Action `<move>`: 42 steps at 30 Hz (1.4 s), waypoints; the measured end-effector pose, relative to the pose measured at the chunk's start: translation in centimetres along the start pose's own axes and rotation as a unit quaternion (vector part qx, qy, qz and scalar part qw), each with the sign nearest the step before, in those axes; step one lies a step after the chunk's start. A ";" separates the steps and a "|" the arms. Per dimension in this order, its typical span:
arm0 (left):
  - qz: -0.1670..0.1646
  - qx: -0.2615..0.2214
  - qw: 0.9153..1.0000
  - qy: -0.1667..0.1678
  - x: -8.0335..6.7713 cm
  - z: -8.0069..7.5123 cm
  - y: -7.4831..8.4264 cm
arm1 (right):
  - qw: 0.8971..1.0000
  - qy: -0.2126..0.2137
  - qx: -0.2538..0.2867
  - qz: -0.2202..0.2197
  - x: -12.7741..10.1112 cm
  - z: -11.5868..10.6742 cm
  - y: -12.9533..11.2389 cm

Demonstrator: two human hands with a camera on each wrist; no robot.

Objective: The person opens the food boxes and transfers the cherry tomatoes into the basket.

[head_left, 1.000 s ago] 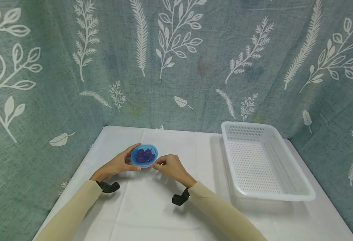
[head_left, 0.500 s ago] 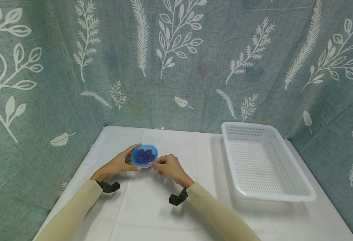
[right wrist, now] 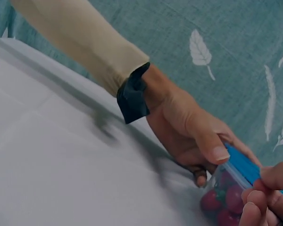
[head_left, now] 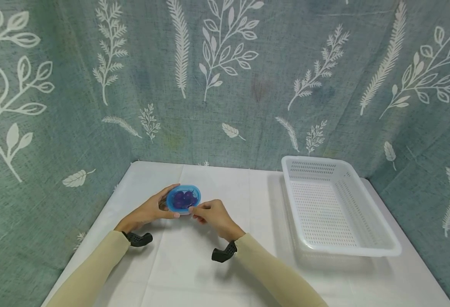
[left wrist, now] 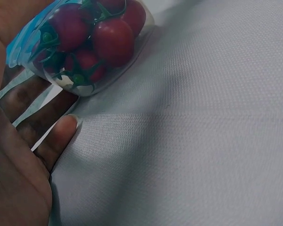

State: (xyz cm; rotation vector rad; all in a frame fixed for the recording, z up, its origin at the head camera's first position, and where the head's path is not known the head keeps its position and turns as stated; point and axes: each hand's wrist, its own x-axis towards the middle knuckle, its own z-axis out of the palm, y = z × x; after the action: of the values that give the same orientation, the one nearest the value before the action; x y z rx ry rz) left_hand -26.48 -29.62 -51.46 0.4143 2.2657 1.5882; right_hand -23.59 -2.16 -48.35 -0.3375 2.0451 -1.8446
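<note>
A small clear tub with a blue lid holds red cherry tomatoes with green stems. It sits tilted on the white table, left of centre. My left hand grips the tub from its left side, thumb on the lid and fingers beneath it. My right hand pinches the lid's near right edge with curled fingertips. The tub's base is hidden by my fingers.
A white perforated plastic basket stands at the right of the table with nothing in it. A green cloth with white leaf prints hangs behind and at both sides. Black wrist mounts sit on both sleeves.
My right hand has shifted slightly left and nearer along the lid's edge. The left hand and the tub have stayed almost still.
</note>
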 end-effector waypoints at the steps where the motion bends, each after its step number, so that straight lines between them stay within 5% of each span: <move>1: -0.002 0.001 1.000 0.003 0.0 0.0 0.0 | 1.000 0.000 0.006 0.002 -0.1 0.0 0.0; 12: -0.007 0.044 0.999 0.019 0.2 0.3 -0.2 | 0.999 0.031 0.034 -0.006 -0.3 -1.5 -0.9; 25: -0.009 0.063 0.998 0.008 -0.1 0.0 0.2 | 0.994 0.095 0.045 0.000 1.3 -7.4 -0.1; 42: -0.004 0.064 0.998 -0.012 0.0 -0.1 0.6 | 0.988 0.153 -0.014 0.027 2.5 -11.8 2.6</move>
State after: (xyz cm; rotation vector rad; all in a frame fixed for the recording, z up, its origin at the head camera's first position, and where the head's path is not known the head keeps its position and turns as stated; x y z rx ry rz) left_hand -26.51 -29.47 -50.85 0.4551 2.3561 1.4310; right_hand -30.61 7.77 -50.24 -0.0018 2.2545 -1.9353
